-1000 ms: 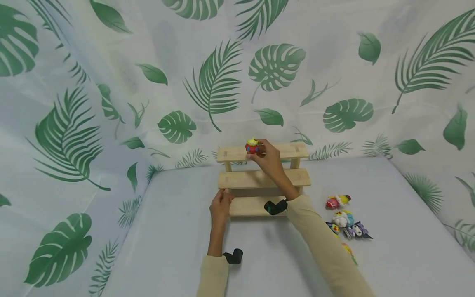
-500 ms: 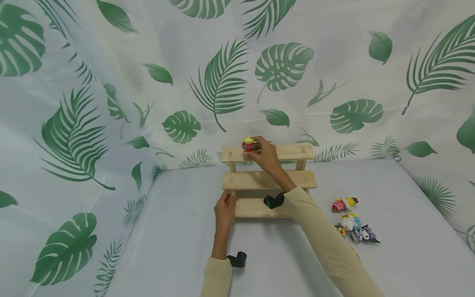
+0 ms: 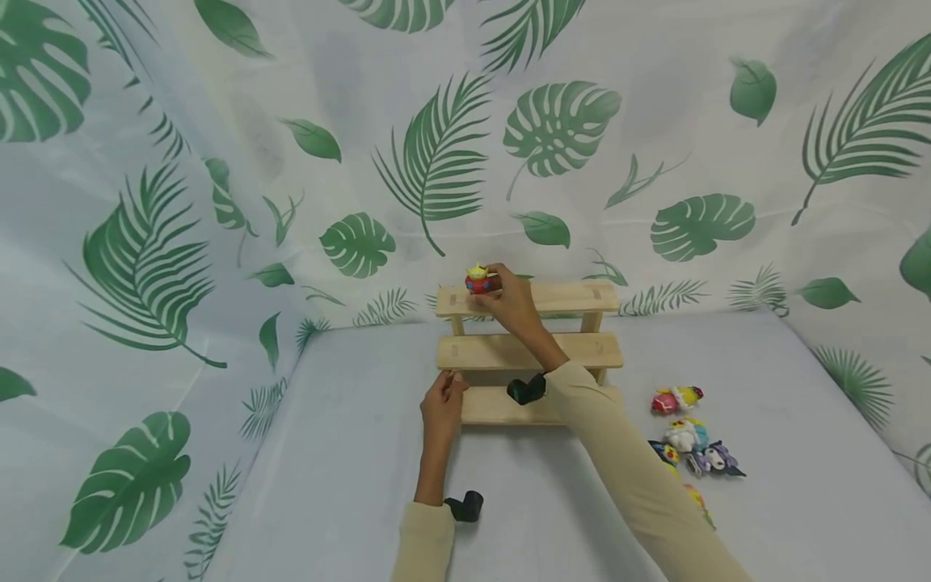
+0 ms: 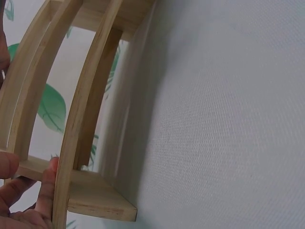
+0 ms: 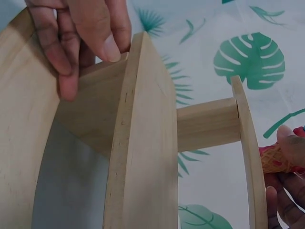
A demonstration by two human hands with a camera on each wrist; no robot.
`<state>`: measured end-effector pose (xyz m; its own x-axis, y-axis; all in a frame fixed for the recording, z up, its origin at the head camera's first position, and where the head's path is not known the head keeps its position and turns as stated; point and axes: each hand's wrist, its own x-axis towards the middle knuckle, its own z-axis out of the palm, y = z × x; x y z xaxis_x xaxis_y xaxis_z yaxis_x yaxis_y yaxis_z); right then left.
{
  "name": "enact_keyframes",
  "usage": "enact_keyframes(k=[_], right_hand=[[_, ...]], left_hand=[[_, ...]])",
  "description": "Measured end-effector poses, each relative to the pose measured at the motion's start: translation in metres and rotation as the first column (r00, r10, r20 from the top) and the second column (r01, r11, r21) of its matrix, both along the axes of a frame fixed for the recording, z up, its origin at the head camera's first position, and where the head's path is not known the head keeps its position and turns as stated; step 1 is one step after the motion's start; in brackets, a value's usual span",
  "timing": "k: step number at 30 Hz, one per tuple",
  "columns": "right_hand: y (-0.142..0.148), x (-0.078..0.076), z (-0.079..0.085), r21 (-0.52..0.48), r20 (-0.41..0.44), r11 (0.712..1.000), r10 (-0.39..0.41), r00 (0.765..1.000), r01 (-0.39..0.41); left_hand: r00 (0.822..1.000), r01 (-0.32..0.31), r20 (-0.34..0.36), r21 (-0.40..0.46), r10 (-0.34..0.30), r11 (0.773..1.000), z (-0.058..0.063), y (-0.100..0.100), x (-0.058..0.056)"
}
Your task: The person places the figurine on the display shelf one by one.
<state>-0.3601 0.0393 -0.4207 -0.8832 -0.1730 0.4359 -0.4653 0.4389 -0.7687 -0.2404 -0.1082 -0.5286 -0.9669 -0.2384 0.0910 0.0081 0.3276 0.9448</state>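
A three-tier wooden display stand (image 3: 502,408) stands before the back backdrop. My right hand (image 3: 512,303) holds a small toy figurine (image 3: 477,280) with a yellow top, red body and blue details, over the left part of the top tier. In the right wrist view, a waffle-patterned part of the figurine (image 5: 276,160) is right at the top board (image 5: 252,157), partly covered by the thumb. At the stand's left side, my left hand (image 3: 441,404) grips the side support between the bottom and middle tiers; its thumb and fingers (image 5: 69,88) show around that support in the right wrist view.
Several colourful toy figurines (image 3: 687,436) lie on the white cloth right of the stand, some partly behind the right sleeve (image 3: 625,469). A leaf-patterned backdrop (image 3: 436,48) rises behind and at both sides. Each wrist carries a black camera mount (image 3: 465,507).
My right hand has carried the figurine leftward along the top tier. The left hand keeps its grip on the stand. The head view has shifted slightly.
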Motion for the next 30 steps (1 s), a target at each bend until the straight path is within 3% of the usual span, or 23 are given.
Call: enact_keyframes(k=[14,23,30], right_hand=[[-0.0049,-0.0012,-0.0034,0.006,-0.045,1.000,-0.017,0.999,0.018],[-0.0057,-0.0001,-0.0089,0.058,-0.029,0.997,-0.046,0.998,0.048],[-0.0033,-0.0004,-0.0103,0.047,-0.013,0.999,-0.023,1.000,0.024]], left_hand=[[1.000,0.019,0.008,0.025,-0.020,0.999,-0.0001,-0.0011,0.0012],[1.000,0.010,-0.002,0.016,-0.010,1.000,-0.0016,-0.0012,0.0036],[1.000,0.008,-0.026,0.002,-0.007,1.000,-0.0020,0.0008,0.0022]])
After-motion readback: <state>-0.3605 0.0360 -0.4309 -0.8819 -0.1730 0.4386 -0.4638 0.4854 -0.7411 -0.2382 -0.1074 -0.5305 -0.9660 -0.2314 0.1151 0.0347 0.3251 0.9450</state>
